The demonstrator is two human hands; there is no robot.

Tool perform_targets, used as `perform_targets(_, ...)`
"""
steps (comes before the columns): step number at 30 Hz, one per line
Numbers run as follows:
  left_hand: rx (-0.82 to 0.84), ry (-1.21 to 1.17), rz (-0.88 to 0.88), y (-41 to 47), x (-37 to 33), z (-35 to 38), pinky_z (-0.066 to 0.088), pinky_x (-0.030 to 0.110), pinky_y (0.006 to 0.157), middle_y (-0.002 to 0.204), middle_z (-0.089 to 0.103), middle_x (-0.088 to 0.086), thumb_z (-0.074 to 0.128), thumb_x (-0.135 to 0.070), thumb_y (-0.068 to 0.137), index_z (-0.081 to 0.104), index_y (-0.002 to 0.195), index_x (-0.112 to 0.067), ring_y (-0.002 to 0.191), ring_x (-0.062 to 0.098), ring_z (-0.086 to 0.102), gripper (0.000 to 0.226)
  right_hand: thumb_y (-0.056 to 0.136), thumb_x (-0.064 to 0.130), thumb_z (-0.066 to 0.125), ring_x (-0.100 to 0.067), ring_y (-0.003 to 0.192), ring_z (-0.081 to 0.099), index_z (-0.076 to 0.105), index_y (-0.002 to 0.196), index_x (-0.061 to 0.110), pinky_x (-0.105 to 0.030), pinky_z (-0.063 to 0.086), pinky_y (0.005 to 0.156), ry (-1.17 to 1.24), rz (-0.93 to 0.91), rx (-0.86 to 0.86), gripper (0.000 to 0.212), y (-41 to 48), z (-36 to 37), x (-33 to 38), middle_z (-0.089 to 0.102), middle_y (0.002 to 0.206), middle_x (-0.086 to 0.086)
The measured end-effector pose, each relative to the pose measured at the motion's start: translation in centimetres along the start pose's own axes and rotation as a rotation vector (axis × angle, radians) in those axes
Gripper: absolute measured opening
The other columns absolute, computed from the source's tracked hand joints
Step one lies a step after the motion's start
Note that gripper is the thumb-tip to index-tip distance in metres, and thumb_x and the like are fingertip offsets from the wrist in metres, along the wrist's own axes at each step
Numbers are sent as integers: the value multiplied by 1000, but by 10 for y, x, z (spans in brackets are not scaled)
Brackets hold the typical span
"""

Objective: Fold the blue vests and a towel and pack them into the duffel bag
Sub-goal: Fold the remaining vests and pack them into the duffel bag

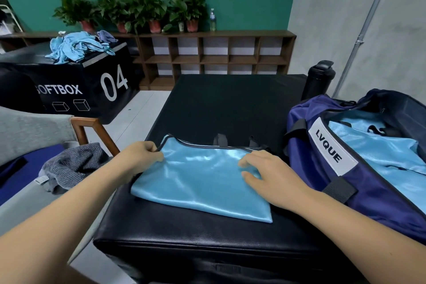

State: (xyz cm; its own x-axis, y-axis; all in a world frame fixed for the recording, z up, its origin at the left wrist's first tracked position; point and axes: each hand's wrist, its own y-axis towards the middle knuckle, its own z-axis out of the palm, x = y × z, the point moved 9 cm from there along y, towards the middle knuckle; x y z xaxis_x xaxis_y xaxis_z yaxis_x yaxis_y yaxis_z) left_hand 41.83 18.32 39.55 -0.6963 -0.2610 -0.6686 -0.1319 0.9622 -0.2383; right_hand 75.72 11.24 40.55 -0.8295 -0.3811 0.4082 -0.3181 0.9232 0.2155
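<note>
Left hand (140, 154): thumb and fingers pinched on the dark-piped far-left corner of the glossy light-blue folded vest (200, 182). Right hand (269, 173): fingers apart and relaxed, resting on the vest's right side, gripping nothing.

The vest lies on the black padded vinyl counter (207, 244), in a rough rectangle with dark straps poking out at the far edge.

Just right of it, the navy fabric duffel bag (368, 203) is unzipped, with more blue vests (380, 145) already inside. The grey ribbed towel (73, 168) sits crumpled on a seat to the left. An unfolded heap of blue vests (76, 46) is well apart on a black box.

Risks, as I judge them:
- The satin-slick cloth may slide open when lifted if held only at one corner.
- The loose straps could snag the bag's zip edge.
- The soft bag mouth may sag shut.
</note>
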Motion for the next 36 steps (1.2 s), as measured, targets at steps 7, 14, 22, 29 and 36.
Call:
perform_targets(7,-42,-219,41,-11,-11,-24,51,39,68,79,72,9,76,-33,79,64,86,-15,70,26,65,22,103,31,59,1,118,52,63,127,32,-31,48,102,21,10,41,24,-3,1,2,62,121,21)
perform_targets(14,138,-475,161,-46,-65,10,61,57,90,107,79,16,79,-22,91,71,112,-19,97,41,77,23,102,29,59,-1,132,41,35,159,40,-22,37,99,-34,62,100,63,-4,2,2,39,153,26)
perform_targets(22,282,-558,159,-58,-100,71,62,36,77,112,77,10,80,-19,92,73,118,-21,84,18,76,27,98,21,62,-4,152,18,20,167,36,-28,17,126,-35,53,137,82,0,10,1,23,168,21)
perform_targets(29,316,-454,185,-56,-110,118,54,33,78,100,65,1,84,-9,85,63,134,-25,84,16,67,56,102,20,60,-11,146,45,24,164,38,-27,38,115,202,193,90,73,4,10,-14,42,166,9)
perform_targets(36,504,-430,264,-78,-120,146,59,30,82,121,73,-3,79,-17,93,36,159,-38,99,11,74,81,111,42,45,-13,134,58,36,153,49,-37,45,112,324,219,62,44,5,12,-16,60,150,12)
